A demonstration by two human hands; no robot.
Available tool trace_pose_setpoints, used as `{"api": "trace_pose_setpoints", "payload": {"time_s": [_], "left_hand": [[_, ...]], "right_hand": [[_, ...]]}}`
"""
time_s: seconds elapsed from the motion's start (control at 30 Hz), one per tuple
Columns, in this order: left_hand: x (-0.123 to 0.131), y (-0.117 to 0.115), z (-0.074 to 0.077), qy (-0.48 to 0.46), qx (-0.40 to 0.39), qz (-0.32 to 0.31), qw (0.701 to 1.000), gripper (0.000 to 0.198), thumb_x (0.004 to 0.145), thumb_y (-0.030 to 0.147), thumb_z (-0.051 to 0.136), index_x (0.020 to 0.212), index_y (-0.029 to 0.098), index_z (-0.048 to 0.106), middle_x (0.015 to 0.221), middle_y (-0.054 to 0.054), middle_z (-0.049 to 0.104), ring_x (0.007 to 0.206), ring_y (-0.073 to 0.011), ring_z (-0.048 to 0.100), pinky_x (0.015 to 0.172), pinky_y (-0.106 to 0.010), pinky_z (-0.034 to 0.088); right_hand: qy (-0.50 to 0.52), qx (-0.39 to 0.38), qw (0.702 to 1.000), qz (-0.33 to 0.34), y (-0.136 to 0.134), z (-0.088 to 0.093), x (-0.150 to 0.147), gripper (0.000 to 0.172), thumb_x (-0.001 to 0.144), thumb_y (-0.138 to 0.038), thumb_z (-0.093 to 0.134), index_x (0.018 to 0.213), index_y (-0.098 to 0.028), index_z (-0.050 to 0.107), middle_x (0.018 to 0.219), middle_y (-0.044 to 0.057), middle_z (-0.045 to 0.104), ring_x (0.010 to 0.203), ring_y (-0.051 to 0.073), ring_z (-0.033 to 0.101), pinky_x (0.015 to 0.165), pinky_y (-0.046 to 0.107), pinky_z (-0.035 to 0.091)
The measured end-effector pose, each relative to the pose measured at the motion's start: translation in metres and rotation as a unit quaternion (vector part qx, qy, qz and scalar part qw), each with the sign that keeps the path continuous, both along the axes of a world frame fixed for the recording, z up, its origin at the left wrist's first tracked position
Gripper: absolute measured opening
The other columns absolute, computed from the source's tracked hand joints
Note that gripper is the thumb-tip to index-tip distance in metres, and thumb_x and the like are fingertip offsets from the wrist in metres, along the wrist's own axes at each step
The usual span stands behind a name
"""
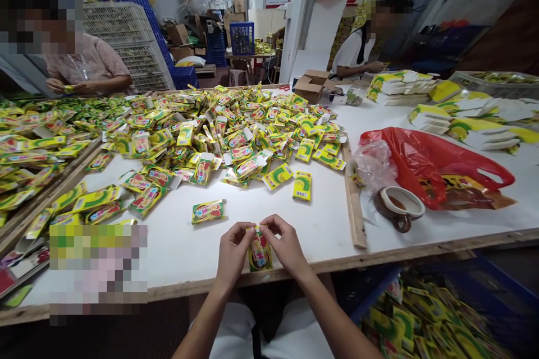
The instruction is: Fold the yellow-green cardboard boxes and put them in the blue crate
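Both my hands hold one small yellow-green carton (260, 252) upright over the near edge of the white table (185, 247). My left hand (233, 251) pinches its left side, fingers closed. My right hand (284, 242) grips its right side and top, fingers curled. A single loose carton (208, 211) lies flat just beyond my left hand. Another carton (302, 185) lies beyond my right hand. A big heap of the same cartons (219, 129) covers the middle of the table.
A wooden strip (352, 202) divides the table; right of it lie a red plastic bag (425, 160), a small cup (402, 205) and stacks of flat carton blanks (458, 115). A blue crate of cartons (425, 320) sits low right. Two people sit at the far side.
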State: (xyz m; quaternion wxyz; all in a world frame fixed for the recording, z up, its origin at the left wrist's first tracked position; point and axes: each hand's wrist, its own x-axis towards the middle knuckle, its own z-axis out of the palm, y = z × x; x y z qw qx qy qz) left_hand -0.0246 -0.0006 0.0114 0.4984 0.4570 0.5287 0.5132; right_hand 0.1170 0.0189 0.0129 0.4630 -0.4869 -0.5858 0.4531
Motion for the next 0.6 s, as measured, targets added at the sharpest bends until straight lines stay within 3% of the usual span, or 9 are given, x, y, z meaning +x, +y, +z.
{"api": "trace_pose_setpoints", "payload": {"time_s": [0.23,0.37,0.47,0.53,0.6], "left_hand": [[-0.003,-0.008,-0.007,0.05,0.023,-0.024,0.998,0.02,0.081,0.033,0.06,0.09,0.016,0.068,0.091,-0.007,0.07,0.086,-0.0194,0.063,0.078,-0.029,0.049],[-0.008,-0.006,-0.004,0.099,0.046,-0.056,0.992,0.025,0.086,0.033,0.053,0.101,0.019,0.066,0.102,-0.009,0.068,0.095,-0.0211,0.062,0.084,-0.033,0.049],[-0.034,0.01,0.0,0.202,0.109,-0.02,0.973,0.03,0.085,0.032,0.053,0.112,0.023,0.061,0.114,-0.009,0.063,0.106,-0.0234,0.058,0.092,-0.038,0.044],[-0.062,0.026,-0.001,0.302,0.142,0.027,0.942,0.039,0.082,0.031,0.057,0.12,0.023,0.055,0.123,-0.011,0.058,0.117,-0.0267,0.051,0.1,-0.044,0.037],[-0.088,0.042,-0.003,0.4,0.13,0.045,0.906,0.058,0.074,0.03,0.065,0.128,0.02,0.047,0.131,-0.014,0.052,0.126,-0.0319,0.042,0.105,-0.052,0.027]], "right_hand": [[0.055,-0.011,0.998,0.032,-0.008,-0.012,0.001,0.014,0.084,-0.032,0.059,0.083,-0.019,0.063,0.082,0.003,0.066,0.076,0.017,0.062,0.07,0.028,0.05],[0.039,0.002,0.999,0.006,-0.01,-0.005,0.004,0.018,0.084,-0.036,0.058,0.083,-0.019,0.063,0.08,0.004,0.067,0.077,0.02,0.063,0.071,0.029,0.05],[-0.033,0.015,0.995,-0.093,-0.024,0.012,0.055,0.024,0.084,-0.043,0.053,0.083,-0.021,0.063,0.083,0.006,0.068,0.079,0.022,0.062,0.069,0.031,0.05],[-0.139,-0.004,0.976,-0.17,-0.039,0.026,0.117,0.028,0.082,-0.048,0.052,0.086,-0.023,0.064,0.086,0.008,0.068,0.076,0.023,0.062,0.067,0.034,0.048],[-0.273,-0.037,0.936,-0.218,-0.056,0.036,0.186,0.028,0.071,-0.052,0.062,0.083,-0.027,0.068,0.085,0.012,0.069,0.071,0.025,0.062,0.064,0.038,0.045]]}}
